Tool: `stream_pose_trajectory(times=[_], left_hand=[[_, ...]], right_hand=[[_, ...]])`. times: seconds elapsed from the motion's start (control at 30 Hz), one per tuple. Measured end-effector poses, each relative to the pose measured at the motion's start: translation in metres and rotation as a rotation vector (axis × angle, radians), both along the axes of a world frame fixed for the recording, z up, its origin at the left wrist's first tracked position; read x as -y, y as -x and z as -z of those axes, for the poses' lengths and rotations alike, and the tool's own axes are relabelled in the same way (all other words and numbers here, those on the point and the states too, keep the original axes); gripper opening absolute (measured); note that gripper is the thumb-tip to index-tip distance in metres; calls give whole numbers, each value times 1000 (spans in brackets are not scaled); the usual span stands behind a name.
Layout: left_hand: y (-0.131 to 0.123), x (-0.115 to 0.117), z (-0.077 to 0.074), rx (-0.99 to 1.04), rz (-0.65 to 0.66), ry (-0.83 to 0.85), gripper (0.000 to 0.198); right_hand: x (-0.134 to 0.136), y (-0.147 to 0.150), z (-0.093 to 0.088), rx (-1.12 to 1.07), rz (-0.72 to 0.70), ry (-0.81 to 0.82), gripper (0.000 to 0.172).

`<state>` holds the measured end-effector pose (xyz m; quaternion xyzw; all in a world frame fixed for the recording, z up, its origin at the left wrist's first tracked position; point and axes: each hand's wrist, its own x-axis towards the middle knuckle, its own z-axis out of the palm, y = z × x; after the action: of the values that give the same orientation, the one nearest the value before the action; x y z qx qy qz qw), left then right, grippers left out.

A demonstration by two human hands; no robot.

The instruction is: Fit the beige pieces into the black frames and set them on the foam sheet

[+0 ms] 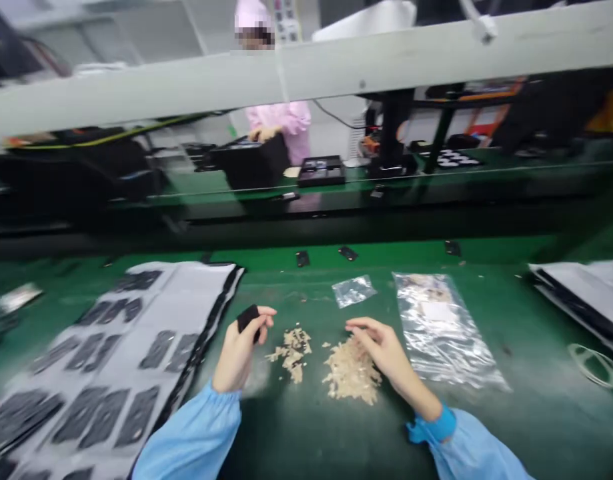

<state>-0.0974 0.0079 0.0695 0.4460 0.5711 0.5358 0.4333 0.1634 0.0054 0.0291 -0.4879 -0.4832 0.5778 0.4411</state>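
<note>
A large heap of small beige pieces (pixel 353 373) lies on the green work surface, with a smaller scatter of the same pieces (pixel 295 350) to its left. My right hand (pixel 381 343) is at the upper right edge of the heap, fingers bent and slightly apart, with nothing visible in them. To the left of the smaller scatter, my left hand (pixel 241 348) is closed, thumb and fingers brought together. Whether a small piece is between them cannot be seen. A black band (pixel 247 318) wraps its fingers.
A small clear bag (pixel 353 291) and a larger clear bag (pixel 443 327) lie beyond and right. Several dark flat parts rest on a grey sheet (pixel 206 280) at left. Rubber bands (pixel 595 365) lie at right. A person in pink (pixel 281 123) works behind the beam (pixel 306 77).
</note>
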Motion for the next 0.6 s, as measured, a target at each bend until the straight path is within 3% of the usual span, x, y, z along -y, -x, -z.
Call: stream_pose_trajectory(times=[0.1,0.27,0.37,0.6], left_hand=[[30,12,16,-373,-32,44,22],[35,28,44,-744,142,19,18],[35,34,51,-854,164,17,18],[43,39,55,-897,257,128,17]], right_hand=[[-4,1,7,39,-46,28,35],[-3,2,9,71,-73,34,37],[-5,-1,7,86,-45,25,39],[-3,-3,3,128,-41,10,36]])
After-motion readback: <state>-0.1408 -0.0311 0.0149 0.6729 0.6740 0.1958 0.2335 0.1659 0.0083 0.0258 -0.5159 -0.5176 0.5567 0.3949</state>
